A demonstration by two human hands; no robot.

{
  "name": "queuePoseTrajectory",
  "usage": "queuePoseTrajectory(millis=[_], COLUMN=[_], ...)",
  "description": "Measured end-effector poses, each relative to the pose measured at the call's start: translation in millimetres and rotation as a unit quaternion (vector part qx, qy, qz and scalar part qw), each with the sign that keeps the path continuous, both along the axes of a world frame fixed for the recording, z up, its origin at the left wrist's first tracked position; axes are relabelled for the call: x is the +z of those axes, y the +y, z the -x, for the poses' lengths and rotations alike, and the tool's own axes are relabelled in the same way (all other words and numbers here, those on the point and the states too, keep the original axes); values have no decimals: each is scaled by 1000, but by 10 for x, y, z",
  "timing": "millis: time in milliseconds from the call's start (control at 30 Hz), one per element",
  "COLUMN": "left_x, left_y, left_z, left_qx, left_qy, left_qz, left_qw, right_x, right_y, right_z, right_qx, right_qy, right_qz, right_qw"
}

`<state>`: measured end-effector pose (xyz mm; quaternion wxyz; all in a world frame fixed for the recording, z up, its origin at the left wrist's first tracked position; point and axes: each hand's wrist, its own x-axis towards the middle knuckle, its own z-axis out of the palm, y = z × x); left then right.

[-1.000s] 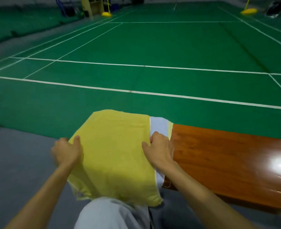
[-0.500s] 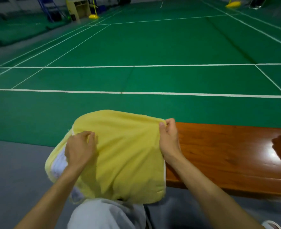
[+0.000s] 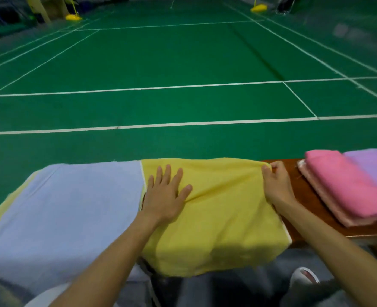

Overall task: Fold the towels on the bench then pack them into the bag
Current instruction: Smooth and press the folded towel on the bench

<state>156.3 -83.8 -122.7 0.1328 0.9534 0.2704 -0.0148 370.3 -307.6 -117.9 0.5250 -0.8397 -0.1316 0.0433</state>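
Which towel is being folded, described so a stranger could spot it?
Find the wooden bench beside the green court. On it, left of the folded pink towel, lies the yellow towel, draped over the near edge. It alone has hands on it: the left hand pressing flat, the right hand pinching its far corner.

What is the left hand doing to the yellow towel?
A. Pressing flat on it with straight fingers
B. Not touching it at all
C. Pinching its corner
A: the left hand lies flat with spread, straight fingers on the yellow towel; it is the right hand that pinches the towel's far corner.
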Motion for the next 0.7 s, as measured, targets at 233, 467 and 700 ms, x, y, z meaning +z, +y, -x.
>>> queuePoseTrajectory(millis=[233, 467, 700], left_x=[86, 54, -170], left_y=[-70, -353, -404], left_z=[-291, -157, -90], left_qx=[-48, -43, -43], left_qy=[-4, 12, -29], left_qz=[-19, -57, -68], left_qw=[999, 997, 996], right_x=[59, 307, -105], right_y=[-322, -128, -13], right_z=[-190, 99, 389], right_qx=[-9, 8, 324], right_qy=[-23, -214, -221], right_qz=[165, 410, 409], right_qw=[986, 886, 824])
